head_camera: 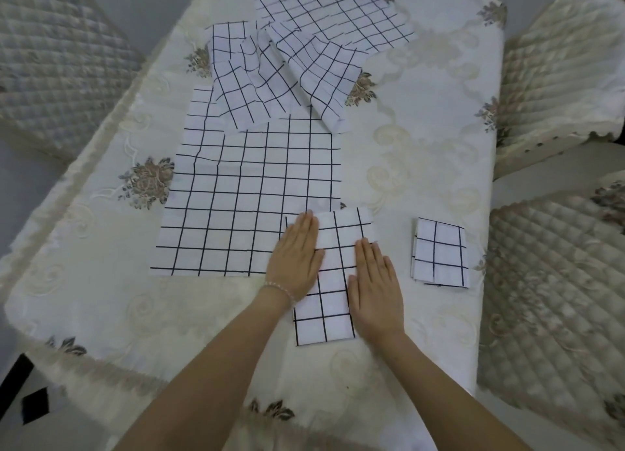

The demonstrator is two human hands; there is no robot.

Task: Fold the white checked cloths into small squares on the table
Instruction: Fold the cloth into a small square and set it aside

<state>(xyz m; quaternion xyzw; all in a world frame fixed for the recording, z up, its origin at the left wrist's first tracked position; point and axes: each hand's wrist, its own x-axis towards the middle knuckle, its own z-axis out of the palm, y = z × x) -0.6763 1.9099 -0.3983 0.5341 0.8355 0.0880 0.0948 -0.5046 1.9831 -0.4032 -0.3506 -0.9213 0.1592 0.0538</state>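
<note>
At frame centre, my left hand (297, 256) and right hand (375, 291), fingers straight and flat, press the half-folded cloth (333, 278) to set its crease; a finished square (439, 252) waits lower right.

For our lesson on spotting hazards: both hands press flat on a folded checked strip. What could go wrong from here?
1. The folded strip overlaps the open cloth; sliding the left hand may drag and wrinkle that cloth.
2. The strip's edges look slightly uneven, so pressing with the right hand may set a crooked crease.
3. The finished square lies near the table edge; a nudge could knock it off.
</note>
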